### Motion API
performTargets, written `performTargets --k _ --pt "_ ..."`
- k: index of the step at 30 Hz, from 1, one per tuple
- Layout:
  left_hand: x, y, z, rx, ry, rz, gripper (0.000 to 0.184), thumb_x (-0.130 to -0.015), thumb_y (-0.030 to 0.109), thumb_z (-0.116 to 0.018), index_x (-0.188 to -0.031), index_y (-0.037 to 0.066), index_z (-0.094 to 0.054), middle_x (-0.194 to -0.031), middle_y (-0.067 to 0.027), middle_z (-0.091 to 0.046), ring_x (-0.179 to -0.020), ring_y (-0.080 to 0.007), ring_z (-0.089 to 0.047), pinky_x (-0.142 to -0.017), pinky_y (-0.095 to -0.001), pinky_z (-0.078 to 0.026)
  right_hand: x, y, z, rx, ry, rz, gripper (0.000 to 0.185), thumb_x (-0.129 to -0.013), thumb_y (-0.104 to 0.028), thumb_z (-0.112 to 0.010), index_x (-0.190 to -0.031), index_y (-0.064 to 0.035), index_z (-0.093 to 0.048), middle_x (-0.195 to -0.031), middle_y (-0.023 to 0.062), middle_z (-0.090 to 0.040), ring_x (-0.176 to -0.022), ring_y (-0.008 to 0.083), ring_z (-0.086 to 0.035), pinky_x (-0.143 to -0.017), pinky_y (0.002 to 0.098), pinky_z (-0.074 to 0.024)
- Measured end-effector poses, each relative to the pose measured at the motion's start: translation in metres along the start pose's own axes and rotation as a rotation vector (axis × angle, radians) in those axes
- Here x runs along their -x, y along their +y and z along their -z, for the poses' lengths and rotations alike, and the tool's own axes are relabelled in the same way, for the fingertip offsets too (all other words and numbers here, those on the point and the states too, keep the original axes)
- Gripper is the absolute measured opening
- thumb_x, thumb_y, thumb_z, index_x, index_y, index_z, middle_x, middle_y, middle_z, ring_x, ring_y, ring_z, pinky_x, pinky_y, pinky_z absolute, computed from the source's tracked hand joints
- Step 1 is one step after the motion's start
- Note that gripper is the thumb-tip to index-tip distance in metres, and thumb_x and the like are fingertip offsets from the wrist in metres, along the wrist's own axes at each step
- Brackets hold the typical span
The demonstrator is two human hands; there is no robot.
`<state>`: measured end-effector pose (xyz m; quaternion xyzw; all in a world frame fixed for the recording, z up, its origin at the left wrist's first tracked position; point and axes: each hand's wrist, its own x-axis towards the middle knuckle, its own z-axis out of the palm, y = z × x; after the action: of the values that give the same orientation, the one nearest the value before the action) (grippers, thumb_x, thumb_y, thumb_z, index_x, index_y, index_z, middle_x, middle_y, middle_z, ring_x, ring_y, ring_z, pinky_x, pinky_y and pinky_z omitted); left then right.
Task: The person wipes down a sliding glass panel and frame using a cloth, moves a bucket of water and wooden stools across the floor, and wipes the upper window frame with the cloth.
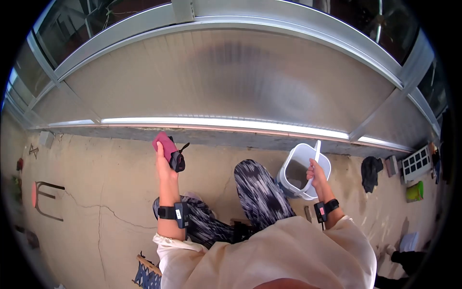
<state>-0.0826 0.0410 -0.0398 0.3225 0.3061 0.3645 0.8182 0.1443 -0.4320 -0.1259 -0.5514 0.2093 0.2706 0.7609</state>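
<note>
Cream shirt [269,253] nearest; left hand [165,166], fingers holding maroon bundle [165,143]; right hand [315,174], fingers gripping white handle [317,149] above bucket [302,153].

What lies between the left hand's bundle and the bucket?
In the head view, the patterned right trouser knee rises between the maroon-and-black bundle and the white bucket; bare concrete floor shows on either side.
</note>
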Motion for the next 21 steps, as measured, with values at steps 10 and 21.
performTargets --k 10,21 --pt "0.016 0.006 -0.026 0.035 0.032 -0.002 0.043 -0.090 0.043 -0.052 -0.114 0.008 -0.047 -0.084 -0.0080 -0.058 -0.066 -0.0186 -0.059 -0.054 -0.0321 -0.051 0.002 -0.028 -0.106 0.193 -0.196 -0.082 0.022 -0.084 -0.023 -0.059 -0.076 -0.0144 -0.041 -0.054 -0.0076 -0.029 -0.039 0.0026 -0.024 -0.034 0.0193 -0.0184" --pt "0.021 0.007 -0.046 0.324 0.110 -0.044 0.057 -0.087 0.060 -0.043 -0.104 0.006 -0.051 -0.079 -0.0076 -0.057 -0.066 -0.0202 -0.060 -0.055 -0.0350 -0.052 0.023 0.034 -0.316 0.692 -0.764 -0.273 0.020 -0.083 -0.016 -0.058 -0.080 -0.0136 -0.039 -0.059 -0.0075 -0.031 -0.043 0.0015 -0.025 -0.036 0.0189 -0.0171"
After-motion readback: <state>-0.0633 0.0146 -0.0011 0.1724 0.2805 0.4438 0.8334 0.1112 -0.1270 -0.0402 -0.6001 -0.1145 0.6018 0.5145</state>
